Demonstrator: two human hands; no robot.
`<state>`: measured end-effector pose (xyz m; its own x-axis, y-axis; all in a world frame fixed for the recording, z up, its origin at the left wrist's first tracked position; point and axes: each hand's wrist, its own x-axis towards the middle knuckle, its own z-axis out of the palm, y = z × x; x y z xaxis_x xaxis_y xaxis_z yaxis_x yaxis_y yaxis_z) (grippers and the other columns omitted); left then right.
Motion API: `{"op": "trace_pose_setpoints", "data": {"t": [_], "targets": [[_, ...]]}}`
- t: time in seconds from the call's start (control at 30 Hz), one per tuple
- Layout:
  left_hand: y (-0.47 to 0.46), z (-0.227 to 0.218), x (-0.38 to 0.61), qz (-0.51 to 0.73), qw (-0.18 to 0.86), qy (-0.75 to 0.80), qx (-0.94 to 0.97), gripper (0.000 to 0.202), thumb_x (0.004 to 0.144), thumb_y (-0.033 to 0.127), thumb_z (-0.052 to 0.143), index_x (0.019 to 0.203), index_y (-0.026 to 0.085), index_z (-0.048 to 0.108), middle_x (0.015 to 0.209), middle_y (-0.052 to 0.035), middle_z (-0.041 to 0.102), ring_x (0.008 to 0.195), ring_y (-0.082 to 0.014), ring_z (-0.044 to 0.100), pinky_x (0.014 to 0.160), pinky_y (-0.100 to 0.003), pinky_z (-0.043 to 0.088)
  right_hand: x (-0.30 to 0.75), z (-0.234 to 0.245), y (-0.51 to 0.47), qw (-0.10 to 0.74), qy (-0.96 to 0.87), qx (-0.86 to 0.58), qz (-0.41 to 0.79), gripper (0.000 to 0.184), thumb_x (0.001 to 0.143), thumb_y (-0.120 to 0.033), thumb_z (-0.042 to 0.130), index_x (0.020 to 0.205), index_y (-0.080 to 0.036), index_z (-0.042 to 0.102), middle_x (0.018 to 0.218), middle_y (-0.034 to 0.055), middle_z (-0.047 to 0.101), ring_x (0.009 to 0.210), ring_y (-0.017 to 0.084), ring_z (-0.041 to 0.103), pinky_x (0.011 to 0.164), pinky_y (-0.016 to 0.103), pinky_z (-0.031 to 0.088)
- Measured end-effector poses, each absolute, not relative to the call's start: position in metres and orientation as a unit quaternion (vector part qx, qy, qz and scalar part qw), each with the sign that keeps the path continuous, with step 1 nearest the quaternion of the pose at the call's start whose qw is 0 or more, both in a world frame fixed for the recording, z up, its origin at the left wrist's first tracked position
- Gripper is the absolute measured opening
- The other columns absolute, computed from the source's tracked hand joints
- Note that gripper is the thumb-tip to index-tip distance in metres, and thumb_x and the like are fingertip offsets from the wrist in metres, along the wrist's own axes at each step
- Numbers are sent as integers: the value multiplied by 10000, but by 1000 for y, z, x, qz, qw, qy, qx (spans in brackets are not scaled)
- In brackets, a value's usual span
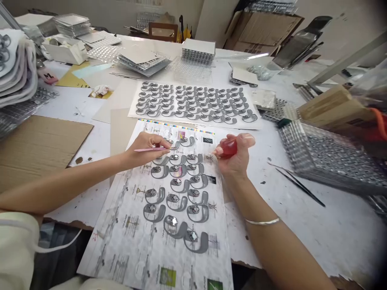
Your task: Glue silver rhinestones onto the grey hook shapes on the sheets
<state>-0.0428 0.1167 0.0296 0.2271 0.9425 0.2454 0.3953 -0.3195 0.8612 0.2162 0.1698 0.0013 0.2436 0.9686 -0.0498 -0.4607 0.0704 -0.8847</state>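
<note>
My left hand (148,144) is closed in a pinch on a thin pink stick-like tool (148,150), over the upper rows of a printed sheet (121,237). Whether the tool is tweezers or a pen, I cannot tell. Grey hook-shaped pieces (198,214), each with a round clear stone, lie in loose rows on that sheet. One grey piece (188,140) is just right of my left fingertips. In my right hand (237,161), fingers wrap round a red squeeze bottle (228,148), held above the sheet's right edge with its narrow end pointing left.
Behind the printed sheet lies a white sheet (133,112) with many similar pieces. Dark tweezers (300,186) rest at right, near stacked clear trays of stones (338,157). Cardboard (39,145) lies at left. More trays (198,52) and a white box (65,52) stand behind.
</note>
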Motion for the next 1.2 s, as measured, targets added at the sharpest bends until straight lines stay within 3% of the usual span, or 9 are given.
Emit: {"op": "trace_pose_setpoints", "data": {"t": [0.23,0.43,0.57,0.67,0.9,1.2], "targets": [[97,17,-65,452,251,429,741,70,760,209,716,762,140,703,841,-84,735,759,-177,697,696,-265,553,213,5,168,652,-327,-407,550,376,564,-417,765,760,-200,529,663,-42,542,545,105,558,417,212,423],[76,5,-78,441,173,327,818,62,815,137,650,870,165,642,834,-55,735,803,-161,707,748,-274,511,199,21,164,626,-419,-405,519,335,620,-449,729,684,-191,525,655,-25,582,496,130,581,366,230,378],[65,-3,-80,417,59,274,865,104,819,82,612,887,157,587,861,-66,733,691,-136,686,667,-272,457,170,32,155,634,-493,-375,464,362,652,-463,742,673,-228,466,647,-34,608,513,129,581,331,214,368],[61,-4,-80,394,12,268,879,127,817,47,587,885,153,566,892,-70,730,611,-122,630,634,-284,425,142,36,145,612,-565,-365,415,337,707,-482,704,661,-225,490,596,-46,567,526,102,576,414,217,437],[58,-5,-80,375,-20,268,887,96,832,46,551,866,136,553,867,-82,719,635,-140,617,607,-296,412,103,27,121,582,-646,-356,342,303,791,-473,629,665,-210,545,603,-29,563,483,98,551,487,265,466],[55,-5,-72,349,-65,296,887,195,875,67,536,701,154,522,689,-41,679,546,-119,557,560,-286,380,105,11,116,557,-665,-345,357,227,795,-390,640,684,-202,578,663,-1,592,582,136,580,542,294,471]]}}
